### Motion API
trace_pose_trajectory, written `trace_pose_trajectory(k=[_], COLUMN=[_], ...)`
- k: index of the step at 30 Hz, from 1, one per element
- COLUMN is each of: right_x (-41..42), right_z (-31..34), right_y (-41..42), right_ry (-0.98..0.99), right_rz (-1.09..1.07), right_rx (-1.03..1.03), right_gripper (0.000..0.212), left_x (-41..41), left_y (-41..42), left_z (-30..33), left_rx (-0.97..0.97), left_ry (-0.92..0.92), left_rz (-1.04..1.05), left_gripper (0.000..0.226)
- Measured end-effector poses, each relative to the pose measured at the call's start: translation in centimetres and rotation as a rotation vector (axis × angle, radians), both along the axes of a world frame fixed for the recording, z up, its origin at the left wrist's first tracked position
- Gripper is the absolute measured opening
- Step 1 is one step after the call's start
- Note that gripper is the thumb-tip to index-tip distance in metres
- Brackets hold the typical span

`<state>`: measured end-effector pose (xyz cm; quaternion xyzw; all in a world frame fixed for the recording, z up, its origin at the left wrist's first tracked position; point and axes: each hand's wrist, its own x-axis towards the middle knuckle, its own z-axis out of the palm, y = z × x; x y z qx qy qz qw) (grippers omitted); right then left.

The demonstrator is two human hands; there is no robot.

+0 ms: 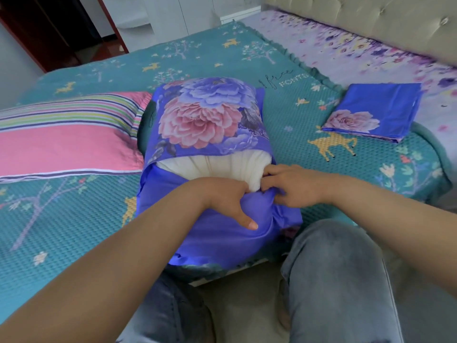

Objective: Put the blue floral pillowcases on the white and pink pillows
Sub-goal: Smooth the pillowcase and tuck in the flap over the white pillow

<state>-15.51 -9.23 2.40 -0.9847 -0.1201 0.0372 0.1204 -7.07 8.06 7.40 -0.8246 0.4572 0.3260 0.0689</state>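
Fingers (269,173) of the right hand (293,185) curled tight, pinching white pillow (210,168) stuffing and the blue cloth edge together at the opening of the blue floral pillowcase (205,115). Left hand (222,198) just beside it, knuckles bent into the same fold of blue fabric, thumb stretched out flat and pressing down on the loose cloth nearer the body. Hands almost touching over the gap. White pillow mostly inside the case already, only a pleated white band showing between the flowered upper panel and the plain blue flap below. Cased bundle lying on the teal bedspread (74,219), its near end hanging over the mattress edge above two knees in grey jeans (333,268). Pink pillow (66,147), bare, with a striped band across its far side, resting to the left, its corner touching the cased one. Second pillowcase (376,110), folded into a neat square with a pale rose showing, well apart on the right near the bedspread's ruffled border. Lilac flowered sheet (358,50) beyond that, against a tufted beige headboard (371,18).
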Motion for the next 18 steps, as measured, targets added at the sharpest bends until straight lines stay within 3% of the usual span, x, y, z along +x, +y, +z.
trace_pose_trajectory(k=[5, 7, 9, 13, 15, 18], right_x=[-1.6, -1.9, -1.5, 0.2, 1.3, 1.4], right_z=[3.0, 4.7, 5.8, 4.8, 3.4, 2.4], right_y=[2.0, 2.9, 4.3, 6.5, 6.4, 6.7], right_ry=[0.198, 0.079, -0.164, -0.456, -0.514, -0.593], right_rz=[-0.068, -0.056, -0.054, -0.238, -0.423, -0.525], right_rx=[-0.171, -0.250, -0.235, 0.131, 0.314, 0.450], right_gripper=[0.052, 0.046, 0.034, 0.027, 0.024, 0.025], left_x=[-0.9, -1.1, -1.1, -0.5, -0.2, -0.7], left_y=[0.5, 0.6, 0.9, 2.0, 2.5, 3.6], left_z=[-1.4, -1.3, -0.9, -0.3, -0.4, -0.8], left_rx=[-0.011, -0.006, -0.005, -0.145, -0.337, -0.529], left_ry=[-0.012, 0.024, 0.108, 0.235, 0.030, -0.462], left_rz=[0.023, 0.024, 0.022, 0.113, 0.244, 0.286], left_gripper=[0.076, 0.069, 0.060, 0.048, 0.030, 0.032])
